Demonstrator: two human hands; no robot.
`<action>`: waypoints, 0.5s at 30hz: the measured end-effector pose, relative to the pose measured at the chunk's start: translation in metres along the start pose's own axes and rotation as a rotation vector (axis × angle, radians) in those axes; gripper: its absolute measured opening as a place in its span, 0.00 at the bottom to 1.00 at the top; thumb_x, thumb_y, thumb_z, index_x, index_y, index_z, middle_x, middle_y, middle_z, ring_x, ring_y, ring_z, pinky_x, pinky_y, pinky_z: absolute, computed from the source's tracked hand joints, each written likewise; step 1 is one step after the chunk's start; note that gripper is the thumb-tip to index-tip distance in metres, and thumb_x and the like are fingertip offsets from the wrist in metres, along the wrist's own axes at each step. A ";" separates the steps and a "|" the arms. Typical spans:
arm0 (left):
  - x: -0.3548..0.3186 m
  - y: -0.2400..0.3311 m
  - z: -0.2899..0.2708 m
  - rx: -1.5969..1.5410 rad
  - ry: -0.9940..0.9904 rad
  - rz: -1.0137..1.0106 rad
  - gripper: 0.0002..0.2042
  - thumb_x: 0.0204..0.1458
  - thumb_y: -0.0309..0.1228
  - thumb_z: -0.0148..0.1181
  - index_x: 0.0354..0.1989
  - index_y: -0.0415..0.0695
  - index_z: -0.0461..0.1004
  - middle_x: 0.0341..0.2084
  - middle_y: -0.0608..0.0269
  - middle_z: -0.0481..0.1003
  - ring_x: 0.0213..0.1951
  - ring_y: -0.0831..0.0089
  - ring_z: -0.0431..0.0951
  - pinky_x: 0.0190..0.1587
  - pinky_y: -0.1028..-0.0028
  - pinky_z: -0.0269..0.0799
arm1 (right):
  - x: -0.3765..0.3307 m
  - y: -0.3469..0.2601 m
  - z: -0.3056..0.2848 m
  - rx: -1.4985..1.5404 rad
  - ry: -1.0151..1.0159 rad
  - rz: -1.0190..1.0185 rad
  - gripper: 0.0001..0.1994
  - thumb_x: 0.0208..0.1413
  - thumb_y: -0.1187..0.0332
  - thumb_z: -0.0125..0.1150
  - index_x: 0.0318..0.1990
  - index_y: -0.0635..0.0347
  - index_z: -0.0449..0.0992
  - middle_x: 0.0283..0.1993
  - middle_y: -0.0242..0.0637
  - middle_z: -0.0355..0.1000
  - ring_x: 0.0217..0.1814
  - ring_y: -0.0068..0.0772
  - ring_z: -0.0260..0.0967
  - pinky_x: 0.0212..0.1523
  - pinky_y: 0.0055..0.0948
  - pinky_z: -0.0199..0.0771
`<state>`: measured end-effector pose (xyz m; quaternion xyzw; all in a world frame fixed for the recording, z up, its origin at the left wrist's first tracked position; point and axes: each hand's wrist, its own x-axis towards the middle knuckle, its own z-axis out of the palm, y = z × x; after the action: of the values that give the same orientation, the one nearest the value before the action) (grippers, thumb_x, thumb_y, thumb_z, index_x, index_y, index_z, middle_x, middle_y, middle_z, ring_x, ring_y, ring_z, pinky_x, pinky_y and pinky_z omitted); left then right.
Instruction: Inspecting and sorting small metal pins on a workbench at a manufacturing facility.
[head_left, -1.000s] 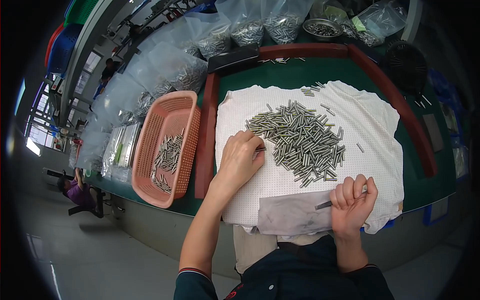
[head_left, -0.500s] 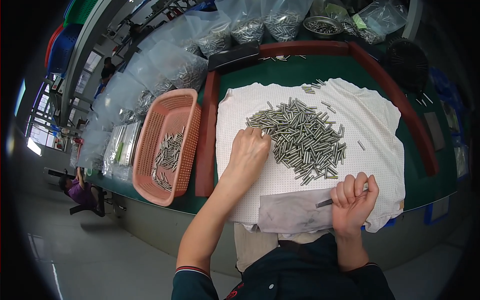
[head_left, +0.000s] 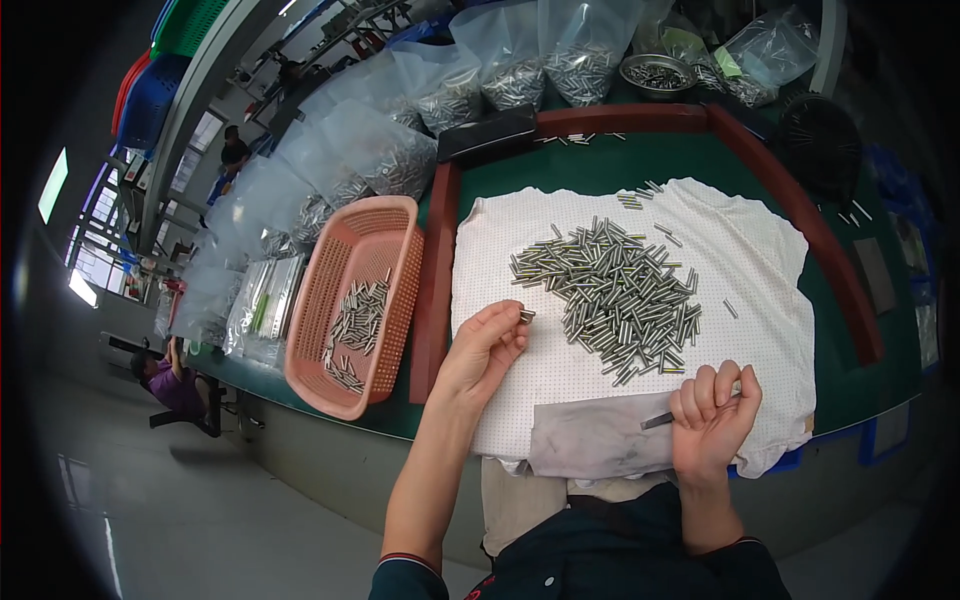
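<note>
My left hand (head_left: pixel 478 352) is raised over the left part of a white dotted cloth (head_left: pixel 487 262). Between its thumb and fingertips it pinches a short metal pin (head_left: pixel 526 316). To its right lies a loose heap of shiny metal pins (head_left: pixel 622 300). Palm up at the cloth's near right, my right hand (head_left: pixel 712 425) is closed around a slim tool with a dark flat tip (head_left: pixel 657 421); the fingers hide most of it, so its kind is unclear. That tip lies over a folded, stained grey cloth (head_left: pixel 590 440) along the near edge.
A pink plastic basket (head_left: pixel 408 300) holding more pins stands left of the brown wooden border (head_left: pixel 437 285). Clear bags of pins (head_left: pixel 515 85) line the back and left. A metal bowl (head_left: pixel 657 75) sits at the far right. Another person (head_left: pixel 178 385) sits far left.
My left hand has drawn back from the heap's left edge toward me and turned, now showing a pin in its fingertips. The right hand keeps its grip. The whole view has shifted slightly.
</note>
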<state>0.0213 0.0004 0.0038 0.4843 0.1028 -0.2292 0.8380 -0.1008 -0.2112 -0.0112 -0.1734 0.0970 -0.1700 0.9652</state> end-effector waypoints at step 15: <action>-0.003 -0.005 -0.009 -0.347 0.004 -0.074 0.07 0.53 0.30 0.50 0.28 0.39 0.67 0.23 0.61 0.68 0.27 0.76 0.66 0.32 0.78 0.65 | -0.001 0.001 0.001 -0.008 -0.002 -0.004 0.19 0.59 0.58 0.30 0.16 0.53 0.51 0.11 0.26 0.44 0.11 0.18 0.35 0.13 0.20 0.40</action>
<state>0.0168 0.0073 -0.0031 0.3288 0.1602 -0.2380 0.8998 -0.1008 -0.2096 -0.0102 -0.1775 0.0963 -0.1713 0.9643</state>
